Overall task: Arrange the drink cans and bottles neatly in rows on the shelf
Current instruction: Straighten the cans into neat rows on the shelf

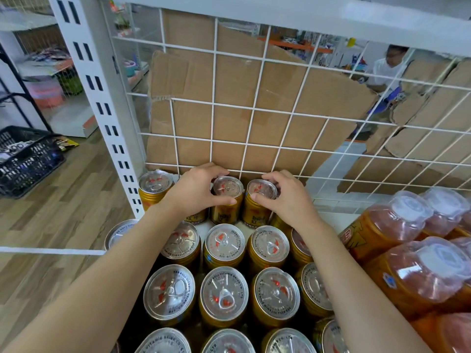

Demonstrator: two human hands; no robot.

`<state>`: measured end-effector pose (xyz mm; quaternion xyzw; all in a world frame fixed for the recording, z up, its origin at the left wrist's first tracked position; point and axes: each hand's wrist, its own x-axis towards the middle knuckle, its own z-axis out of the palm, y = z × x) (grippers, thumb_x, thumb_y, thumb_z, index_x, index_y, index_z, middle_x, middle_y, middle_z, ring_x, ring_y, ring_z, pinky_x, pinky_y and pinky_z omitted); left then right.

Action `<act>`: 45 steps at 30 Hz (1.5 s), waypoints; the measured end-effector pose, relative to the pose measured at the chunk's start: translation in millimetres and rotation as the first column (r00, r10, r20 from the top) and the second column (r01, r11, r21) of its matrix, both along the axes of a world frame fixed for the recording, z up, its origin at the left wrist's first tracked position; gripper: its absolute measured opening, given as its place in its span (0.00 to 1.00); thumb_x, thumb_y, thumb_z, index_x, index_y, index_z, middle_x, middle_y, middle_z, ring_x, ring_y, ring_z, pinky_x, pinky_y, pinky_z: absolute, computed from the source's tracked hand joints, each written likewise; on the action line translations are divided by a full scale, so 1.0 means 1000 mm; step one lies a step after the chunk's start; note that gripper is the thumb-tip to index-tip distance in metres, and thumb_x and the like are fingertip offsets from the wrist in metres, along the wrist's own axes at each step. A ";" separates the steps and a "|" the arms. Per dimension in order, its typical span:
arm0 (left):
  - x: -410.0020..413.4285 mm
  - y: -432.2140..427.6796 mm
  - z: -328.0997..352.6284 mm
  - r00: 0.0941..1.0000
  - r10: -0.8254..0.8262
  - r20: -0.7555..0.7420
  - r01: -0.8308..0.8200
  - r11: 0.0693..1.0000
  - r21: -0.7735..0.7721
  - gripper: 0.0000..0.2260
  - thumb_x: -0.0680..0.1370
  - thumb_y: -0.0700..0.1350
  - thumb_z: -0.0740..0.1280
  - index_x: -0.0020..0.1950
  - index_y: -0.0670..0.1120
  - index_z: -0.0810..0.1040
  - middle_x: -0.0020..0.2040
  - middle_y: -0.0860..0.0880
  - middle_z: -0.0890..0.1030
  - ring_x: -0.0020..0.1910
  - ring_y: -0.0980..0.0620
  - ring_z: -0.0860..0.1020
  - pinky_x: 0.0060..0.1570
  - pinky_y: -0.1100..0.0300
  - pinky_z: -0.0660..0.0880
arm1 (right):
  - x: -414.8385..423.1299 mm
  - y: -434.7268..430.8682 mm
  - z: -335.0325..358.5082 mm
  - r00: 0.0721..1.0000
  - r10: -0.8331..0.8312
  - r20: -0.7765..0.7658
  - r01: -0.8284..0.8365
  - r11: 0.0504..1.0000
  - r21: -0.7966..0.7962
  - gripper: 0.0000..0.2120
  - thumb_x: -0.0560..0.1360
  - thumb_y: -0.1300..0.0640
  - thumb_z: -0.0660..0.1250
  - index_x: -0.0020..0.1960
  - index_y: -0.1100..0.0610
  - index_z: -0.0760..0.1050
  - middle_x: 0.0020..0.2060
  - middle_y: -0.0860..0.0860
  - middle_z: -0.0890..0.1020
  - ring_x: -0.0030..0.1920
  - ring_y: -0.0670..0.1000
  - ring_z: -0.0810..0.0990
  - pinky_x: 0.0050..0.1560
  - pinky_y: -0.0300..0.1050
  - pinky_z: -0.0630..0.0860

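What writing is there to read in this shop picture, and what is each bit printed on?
"RED BULL VITAMIN DRINK CO. LTD": ringing the silver lids of the gold drink cans.
Side print on the back-row gold cans: too blurred to read.
Label on the orange plastic bottles: blurred, unreadable.
Packets in the black plastic basket: too small to read.

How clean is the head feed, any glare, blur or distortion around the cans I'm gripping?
Head view: wide-angle bend curves the wire grid, tilts the shelf upright; light even, mild sheen on the front Red Bull lid, print readable; cans under the left hand and right hand slightly soft; far aisle blurred.
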<state>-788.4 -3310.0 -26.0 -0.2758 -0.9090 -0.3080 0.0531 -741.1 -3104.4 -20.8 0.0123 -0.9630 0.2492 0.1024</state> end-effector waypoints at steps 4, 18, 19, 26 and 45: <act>-0.001 0.001 -0.001 1.000 0.009 -0.021 -0.009 1.000 -0.017 0.28 0.66 0.57 0.75 0.62 0.47 0.75 0.55 0.51 0.78 0.54 0.53 0.76 0.55 0.56 0.73 | -0.001 -0.001 -0.002 1.000 -0.016 -0.023 0.017 1.000 0.017 0.24 0.69 0.42 0.70 0.62 0.50 0.73 0.53 0.48 0.75 0.53 0.47 0.74 0.49 0.40 0.69; 0.005 0.001 0.004 0.987 -0.025 -0.160 0.005 0.992 -0.124 0.24 0.67 0.56 0.74 0.60 0.49 0.77 0.54 0.52 0.75 0.52 0.52 0.74 0.49 0.56 0.73 | 0.000 -0.001 0.000 1.000 -0.009 -0.025 0.010 0.997 0.072 0.25 0.70 0.40 0.68 0.62 0.50 0.71 0.53 0.47 0.75 0.52 0.47 0.74 0.46 0.41 0.69; 0.005 0.001 0.005 0.985 -0.047 -0.163 0.023 0.989 -0.147 0.23 0.68 0.56 0.74 0.59 0.50 0.77 0.54 0.52 0.76 0.52 0.51 0.74 0.50 0.56 0.72 | 0.001 -0.001 0.000 1.000 -0.007 -0.027 0.008 0.998 0.054 0.24 0.71 0.40 0.67 0.62 0.51 0.72 0.53 0.47 0.75 0.51 0.46 0.73 0.46 0.40 0.68; 0.011 0.011 0.022 0.978 -0.140 -0.155 0.125 0.987 -0.101 0.13 0.76 0.50 0.67 0.59 0.49 0.78 0.53 0.52 0.77 0.52 0.53 0.74 0.55 0.53 0.72 | 0.008 0.015 0.029 0.988 -0.148 -0.052 0.148 0.989 -0.006 0.13 0.76 0.49 0.64 0.59 0.52 0.74 0.52 0.49 0.79 0.50 0.49 0.78 0.49 0.46 0.76; 0.014 0.061 -0.005 0.971 -0.213 -0.105 0.191 0.964 -0.188 0.16 0.78 0.46 0.64 0.65 0.54 0.74 0.63 0.55 0.75 0.63 0.54 0.70 0.61 0.53 0.70 | 0.019 0.027 0.010 0.913 -0.370 0.173 0.371 0.928 0.029 0.29 0.66 0.35 0.70 0.58 0.53 0.72 0.54 0.52 0.77 0.53 0.53 0.76 0.47 0.47 0.73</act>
